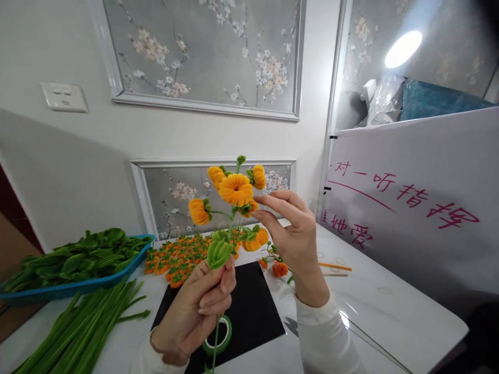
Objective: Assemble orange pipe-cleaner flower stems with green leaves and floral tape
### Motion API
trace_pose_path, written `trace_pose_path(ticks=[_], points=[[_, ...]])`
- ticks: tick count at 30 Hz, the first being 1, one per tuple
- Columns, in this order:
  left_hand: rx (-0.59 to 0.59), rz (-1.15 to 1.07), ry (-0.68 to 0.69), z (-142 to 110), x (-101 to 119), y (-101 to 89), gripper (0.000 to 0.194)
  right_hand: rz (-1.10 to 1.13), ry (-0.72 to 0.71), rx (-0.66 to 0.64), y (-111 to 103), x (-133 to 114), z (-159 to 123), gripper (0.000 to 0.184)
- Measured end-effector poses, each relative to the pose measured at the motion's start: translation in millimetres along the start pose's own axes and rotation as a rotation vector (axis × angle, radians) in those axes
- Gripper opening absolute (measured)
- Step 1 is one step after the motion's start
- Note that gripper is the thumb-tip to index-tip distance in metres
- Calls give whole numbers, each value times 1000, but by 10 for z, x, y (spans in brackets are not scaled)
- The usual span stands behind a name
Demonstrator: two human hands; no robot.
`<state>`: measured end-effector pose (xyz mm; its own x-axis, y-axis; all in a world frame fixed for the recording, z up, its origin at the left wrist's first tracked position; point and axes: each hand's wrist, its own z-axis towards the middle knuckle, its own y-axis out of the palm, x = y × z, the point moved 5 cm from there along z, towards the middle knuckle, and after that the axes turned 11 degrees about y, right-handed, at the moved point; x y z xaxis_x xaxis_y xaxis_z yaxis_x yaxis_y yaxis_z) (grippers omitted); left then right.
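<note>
My left hand (195,311) is closed round the green stem of a fuzzy pipe-cleaner flower spray (236,190), held upright in front of me. Several yellow-orange pumpkin-shaped blooms branch off it, topped by a small green bud (241,159). Green fuzzy leaves (219,253) sit just above my left fingers. My right hand (293,234) pinches a small orange bloom (249,208) on the spray's right side between thumb and forefinger. Below the left hand, a roll of green tape (229,332) lies on a black mat (257,296), partly behind the stem.
At left, a blue tray (117,276) holds green fuzzy leaves, with a bundle of green stems (78,332) before it. Many orange blooms (175,259) stand behind the mat. Scissors (291,326), an orange stick (335,266) and a thin wire (378,344) lie at right, near a whiteboard (413,156).
</note>
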<state>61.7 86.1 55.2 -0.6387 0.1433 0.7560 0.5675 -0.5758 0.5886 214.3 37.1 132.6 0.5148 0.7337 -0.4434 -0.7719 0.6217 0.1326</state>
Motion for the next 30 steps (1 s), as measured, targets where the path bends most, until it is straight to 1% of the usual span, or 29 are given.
trace_pose_path(ticks=[5, 8, 10, 14, 17, 21, 25, 28, 30], points=[[-18, 4, -30, -23, -64, 42, 18, -221, -201, 57, -19, 10, -33, 14], [-19, 12, -33, -25, -81, 51, 19, -288, -314, 90, -17, -4, -63, 13], [-27, 18, -44, -26, -92, 59, 19, -312, -354, 104, -15, -5, -75, 11], [-46, 7, -68, -35, -119, 79, 18, -348, -388, 117, -14, 10, -91, 7], [-46, -14, -80, -41, -135, 83, 18, -349, -425, 120, -13, 12, -112, 8], [-24, -23, -77, -41, -129, 85, 17, -348, -448, 67, 11, 13, -137, 12], [-15, -13, -70, -39, -114, 89, 17, -403, -448, 10, 37, -3, -151, 15], [-37, -19, -78, -42, -116, 84, 18, -430, -460, 26, 19, -67, -147, 15], [-60, -44, -79, -44, -114, 74, 17, -392, -434, 55, -27, -113, -125, 10]])
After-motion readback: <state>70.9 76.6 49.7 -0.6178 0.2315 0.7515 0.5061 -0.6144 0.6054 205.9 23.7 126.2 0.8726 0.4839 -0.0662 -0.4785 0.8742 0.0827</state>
